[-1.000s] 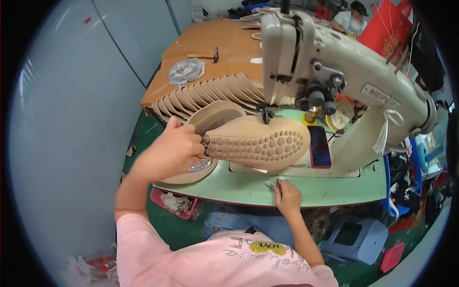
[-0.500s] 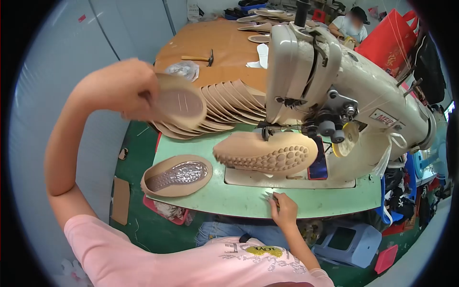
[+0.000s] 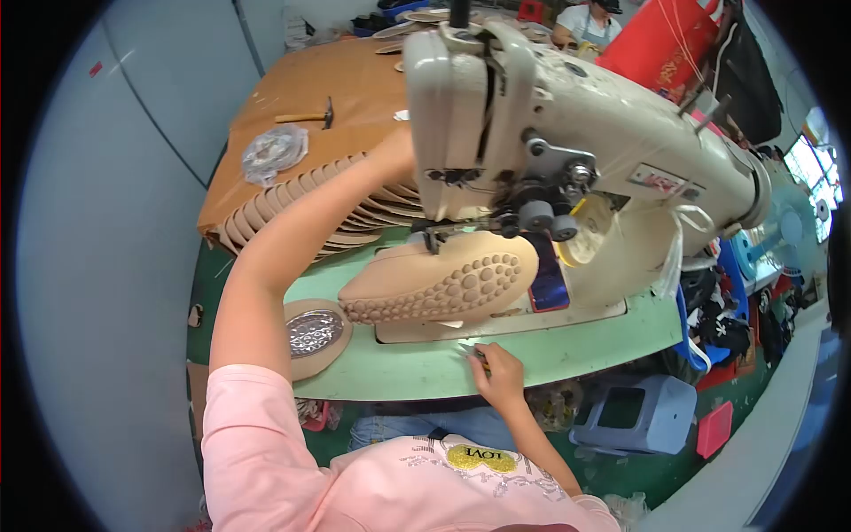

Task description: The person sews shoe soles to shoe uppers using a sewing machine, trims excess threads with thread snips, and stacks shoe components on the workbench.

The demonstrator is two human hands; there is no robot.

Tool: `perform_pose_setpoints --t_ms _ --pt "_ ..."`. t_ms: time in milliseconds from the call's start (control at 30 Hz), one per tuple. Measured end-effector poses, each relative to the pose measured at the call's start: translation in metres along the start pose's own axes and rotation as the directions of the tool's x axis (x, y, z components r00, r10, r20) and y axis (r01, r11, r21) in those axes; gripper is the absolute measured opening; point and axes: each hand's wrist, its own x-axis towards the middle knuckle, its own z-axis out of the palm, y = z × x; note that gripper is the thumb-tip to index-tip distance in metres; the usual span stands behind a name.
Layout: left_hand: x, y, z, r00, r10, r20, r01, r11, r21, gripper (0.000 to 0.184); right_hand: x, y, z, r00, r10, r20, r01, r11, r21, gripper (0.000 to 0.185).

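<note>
My left arm reaches across to the far side of the sewing machine (image 3: pixel 576 124). Only the edge of my left hand (image 3: pixel 401 152) shows; its fingers are hidden behind the machine head. A row of overlapping beige shoe uppers (image 3: pixel 288 195) lies under and beside that forearm. My right hand (image 3: pixel 502 376), at the table's front edge, is closed around small thread snips (image 3: pixel 480 356) with their tips pointing forward. Under the presser foot (image 3: pixel 432 239) rests a beige shoe (image 3: pixel 443 279) on its side, bumpy sole facing me. Another shoe (image 3: pixel 321 341) with a shiny, see-through inside lies left, partly covered by my arm.
On the brown table behind are a hammer (image 3: pixel 306 116) and a clear plastic bag (image 3: pixel 275 152). A red bag (image 3: pixel 660 49) hangs behind the machine, and a person (image 3: pixel 587 27) sits at the back. A blue-grey stool (image 3: pixel 638 412) stands on the floor to the right.
My left hand has swung right and away, from beside the uppers to behind the machine head; the beige piece it held is out of sight. The view has shifted right. My right hand stays put.
</note>
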Motion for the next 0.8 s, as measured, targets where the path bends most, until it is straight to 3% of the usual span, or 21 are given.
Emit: perform_pose_setpoints --t_ms 33,100,133,233,367,467,500,700,800 --pt "-0.009 -0.012 0.013 0.985 -0.031 0.172 0.016 0.996 0.091 0.030 0.000 0.000 -0.002 1.000 0.000 -0.004 0.000 1.000 0.000 0.018" --pt "-0.027 -0.047 0.032 0.955 0.009 0.297 -0.074 0.976 0.206 0.040 0.000 0.001 0.000 1.000 -0.007 0.001 0.007 1.000 0.021 0.018" --pt "-0.032 -0.076 0.035 0.961 0.094 0.261 -0.158 0.959 0.236 0.043 -0.001 0.002 0.001 1.000 -0.003 0.002 0.003 0.999 0.033 0.017" --pt "-0.054 -0.113 0.028 0.963 0.161 0.217 -0.215 0.943 0.252 0.053 -0.001 0.003 0.002 1.000 -0.026 0.008 0.026 1.000 0.000 0.016" --pt "-0.055 -0.083 0.013 0.928 0.225 0.298 -0.315 0.900 0.301 0.051 -0.001 0.003 0.002 1.000 -0.017 0.006 0.017 1.000 0.013 0.016" --pt "-0.042 -0.050 -0.014 0.848 0.035 0.529 -0.279 0.878 0.390 0.048 -0.002 0.002 0.001 1.000 -0.026 0.001 0.026 1.000 -0.003 0.017" --pt "-0.040 -0.048 -0.019 0.842 0.022 0.540 -0.279 0.874 0.399 0.047 -0.001 0.003 0.000 1.000 -0.028 -0.011 0.028 1.000 -0.006 0.017" --pt "-0.047 -0.054 -0.029 0.913 0.186 0.362 -0.309 0.896 0.319 0.043 -0.010 0.008 -0.001 0.995 -0.021 -0.093 0.019 0.999 -0.027 0.019" --pt "-0.065 -0.051 -0.031 0.945 0.218 0.244 -0.282 0.921 0.268 0.042 -0.011 0.012 -0.003 1.000 -0.024 -0.011 0.024 1.000 0.002 0.022"
